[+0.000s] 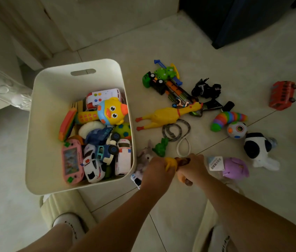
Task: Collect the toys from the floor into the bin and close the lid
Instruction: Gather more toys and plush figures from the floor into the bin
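We judge the job about half done: the bin [56, 99] holds many toys, yet a rubber chicken [167, 115], red bus [282, 95] and others lie on the floor [189, 42]. Left hand [157, 171] and right hand [196, 168] have fingers curled around a yellow-brown toy [173, 163] beside the bin. No lid in sight.

The bin [52, 99] is open at the top; its left interior is bare, its right side packed with toys. Bare floor [207, 190] lies right of the hands. A rubber chicken [163, 116] and coiled snake [174, 130] obstruct the floor beside the bin.
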`<state>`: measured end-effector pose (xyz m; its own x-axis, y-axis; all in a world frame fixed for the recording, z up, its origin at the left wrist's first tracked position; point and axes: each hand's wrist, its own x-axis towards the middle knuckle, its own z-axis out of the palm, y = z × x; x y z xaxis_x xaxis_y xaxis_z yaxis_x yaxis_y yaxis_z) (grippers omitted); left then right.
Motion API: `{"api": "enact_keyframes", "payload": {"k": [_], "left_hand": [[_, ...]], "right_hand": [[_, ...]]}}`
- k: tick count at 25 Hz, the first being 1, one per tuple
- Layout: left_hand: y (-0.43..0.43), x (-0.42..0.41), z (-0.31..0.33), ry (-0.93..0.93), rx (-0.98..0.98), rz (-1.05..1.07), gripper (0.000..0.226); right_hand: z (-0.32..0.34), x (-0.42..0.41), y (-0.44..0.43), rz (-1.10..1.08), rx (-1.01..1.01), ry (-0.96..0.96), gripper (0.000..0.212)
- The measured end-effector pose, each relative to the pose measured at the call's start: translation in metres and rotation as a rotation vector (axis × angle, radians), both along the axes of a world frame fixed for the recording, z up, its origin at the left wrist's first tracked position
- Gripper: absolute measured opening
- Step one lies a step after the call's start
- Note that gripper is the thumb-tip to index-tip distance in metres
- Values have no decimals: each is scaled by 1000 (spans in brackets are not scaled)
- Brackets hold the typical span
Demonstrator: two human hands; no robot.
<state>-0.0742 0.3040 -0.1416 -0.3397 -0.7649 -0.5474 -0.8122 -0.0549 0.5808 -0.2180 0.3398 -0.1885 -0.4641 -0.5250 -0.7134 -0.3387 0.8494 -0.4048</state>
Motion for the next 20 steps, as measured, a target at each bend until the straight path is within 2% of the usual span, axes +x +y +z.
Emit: {"api": "enact_keyframes", "payload": {"k": [4, 6, 8, 10, 12, 14, 16, 17, 18, 20], "left_hand": [[-9, -2, 34, 150, -35, 72, 28], [-18, 0, 60, 242, -49, 142, 23], [-31, 6, 85, 353, -5, 249, 29], [-41, 20, 113, 554, 93, 358, 37], [-56, 41, 143, 764, 199, 471, 36], [-78, 77, 167, 868, 251, 571, 37], [-97, 122, 179, 872, 241, 674, 33], [-104, 143, 181, 813, 212, 717, 29], [-108, 161, 180, 694, 155, 740, 24], [-112, 188, 167, 301, 11, 654, 19]], "right_hand": [[28, -6, -12, -490, -196, -297, 38], [58, -9, -26, -626, -269, -492, 34], [97, -7, -39, -638, -412, -684, 22], [134, 0, -52, -604, -538, -849, 21], [167, 15, -68, -590, -572, -918, 22], [189, 40, -88, -548, -598, -971, 24], [198, 74, -110, -410, -581, -966, 29], [200, 93, -120, -332, -567, -942, 33], [199, 112, -127, -263, -557, -895, 35], [188, 144, -139, -142, -542, -705, 24]]}}
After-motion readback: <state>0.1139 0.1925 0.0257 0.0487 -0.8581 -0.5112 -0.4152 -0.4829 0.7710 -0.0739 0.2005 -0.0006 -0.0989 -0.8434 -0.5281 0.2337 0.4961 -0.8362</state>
